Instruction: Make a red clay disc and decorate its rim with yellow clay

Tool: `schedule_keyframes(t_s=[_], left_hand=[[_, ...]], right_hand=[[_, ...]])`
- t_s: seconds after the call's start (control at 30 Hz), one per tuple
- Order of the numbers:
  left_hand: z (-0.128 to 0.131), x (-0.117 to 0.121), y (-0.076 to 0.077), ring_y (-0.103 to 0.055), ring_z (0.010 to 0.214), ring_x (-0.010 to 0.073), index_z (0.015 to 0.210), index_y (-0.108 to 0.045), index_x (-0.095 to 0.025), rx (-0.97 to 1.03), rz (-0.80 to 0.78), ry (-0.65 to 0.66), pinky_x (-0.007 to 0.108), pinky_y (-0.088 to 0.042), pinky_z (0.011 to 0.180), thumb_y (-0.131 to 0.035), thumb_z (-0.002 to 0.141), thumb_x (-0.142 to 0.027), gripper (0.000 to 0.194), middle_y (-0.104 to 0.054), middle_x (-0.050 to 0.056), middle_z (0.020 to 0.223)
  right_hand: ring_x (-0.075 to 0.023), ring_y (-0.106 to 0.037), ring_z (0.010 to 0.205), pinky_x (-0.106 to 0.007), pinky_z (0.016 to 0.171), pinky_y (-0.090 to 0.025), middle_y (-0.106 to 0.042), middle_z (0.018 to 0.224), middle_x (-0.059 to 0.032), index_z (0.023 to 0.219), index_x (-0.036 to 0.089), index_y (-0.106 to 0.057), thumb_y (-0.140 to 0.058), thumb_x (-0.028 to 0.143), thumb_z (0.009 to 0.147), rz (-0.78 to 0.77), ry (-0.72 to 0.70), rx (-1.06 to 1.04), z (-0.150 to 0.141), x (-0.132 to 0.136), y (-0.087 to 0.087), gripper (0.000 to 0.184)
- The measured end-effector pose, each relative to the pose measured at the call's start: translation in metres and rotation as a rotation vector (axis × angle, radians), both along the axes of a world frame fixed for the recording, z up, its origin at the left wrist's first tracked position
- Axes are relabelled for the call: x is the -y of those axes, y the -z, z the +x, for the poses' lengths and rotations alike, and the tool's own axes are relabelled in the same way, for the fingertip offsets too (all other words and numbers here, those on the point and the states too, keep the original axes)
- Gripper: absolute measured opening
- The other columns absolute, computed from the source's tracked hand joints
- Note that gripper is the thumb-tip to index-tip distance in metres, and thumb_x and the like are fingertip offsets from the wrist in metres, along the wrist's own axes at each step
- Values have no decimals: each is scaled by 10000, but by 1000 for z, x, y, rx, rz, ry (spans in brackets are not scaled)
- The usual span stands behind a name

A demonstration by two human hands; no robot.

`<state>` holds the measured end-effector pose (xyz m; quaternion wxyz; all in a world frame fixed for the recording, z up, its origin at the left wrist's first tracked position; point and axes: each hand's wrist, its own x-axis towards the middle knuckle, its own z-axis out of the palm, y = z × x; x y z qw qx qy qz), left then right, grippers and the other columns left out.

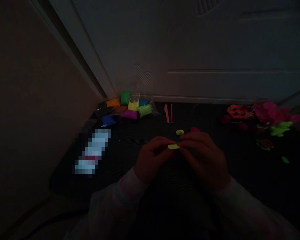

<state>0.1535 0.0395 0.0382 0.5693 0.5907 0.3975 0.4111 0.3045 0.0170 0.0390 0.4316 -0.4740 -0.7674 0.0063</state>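
Between the fingertips of both hands is a small flattened piece of yellow modelling clay (173, 146). My left hand (150, 158) pinches its left side. The fingers of my right hand (206, 160) close on its right end, partly hiding it. Just beyond the fingers, a small yellow clay lump (179, 132) lies on the dark table. A pink lump (194, 129) shows in part behind my right hand. The scene is very dim, so finger detail is faint.
Bags of coloured clay (131, 108) are piled at the back left. A pink plastic knife (167, 113) and a thin pink stick tool (171, 113) lie behind my hands. Pink and red clay flowers (271, 115) sit at the right. A blurred bright screen (93, 151) is at left.
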Motion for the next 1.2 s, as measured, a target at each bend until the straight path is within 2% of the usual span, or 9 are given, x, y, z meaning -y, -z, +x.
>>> schedule_keyframes(t_s=[0.2, 0.33, 0.47, 0.7, 0.8, 1.2], left_hand=[[0, 2, -3, -538, 747, 111, 805, -610, -193, -116, 159, -61, 227, -442, 680, -540, 679, -165, 147, -567, 13, 817], [-1, 2, -2, -540, 750, 115, 807, -608, -189, -150, 185, -49, 227, -443, 679, -536, 678, -154, 151, -571, 18, 817], [-1, 1, -1, -551, 763, 119, 809, -602, -185, -98, 107, -34, 222, -452, 673, -543, 673, -169, 149, -584, 19, 844], [3, 2, 1, -595, 707, 124, 825, -586, -171, 145, -177, -28, 245, -482, 666, -565, 659, -208, 171, -639, 17, 813], [4, 3, 2, -604, 676, 134, 850, -589, -162, 180, -259, -35, 254, -492, 646, -595, 626, -196, 227, -649, 22, 780], [2, 0, 6, -594, 677, 134, 798, -612, -155, 185, -328, 12, 265, -478, 668, -605, 618, -202, 187, -644, 21, 762]], right_hand=[[-172, -518, 842, -365, 749, -421, -568, 858, -34, 867, 217, -543, -547, 155, 681, 7, 6, 9, -1, -1, -1, 195], [-175, -514, 856, -369, 754, -417, -568, 865, -31, 851, 221, -550, -531, 140, 689, 16, -5, 17, -1, 0, -1, 182], [-171, -512, 859, -358, 750, -418, -569, 868, -31, 845, 220, -550, -530, 141, 689, 7, -12, 21, 0, 1, -1, 176], [-171, -517, 849, -360, 748, -419, -567, 856, -38, 836, 203, -543, -534, 160, 689, -12, 31, -16, -1, -1, 1, 154], [-176, -518, 852, -378, 759, -413, -567, 854, -34, 820, 214, -545, -525, 158, 694, -13, 23, -13, -1, -1, 1, 139], [-171, -528, 823, -362, 730, -433, -575, 846, -31, 811, 217, -555, -531, 170, 689, -25, 2, -27, -2, 0, 1, 133]])
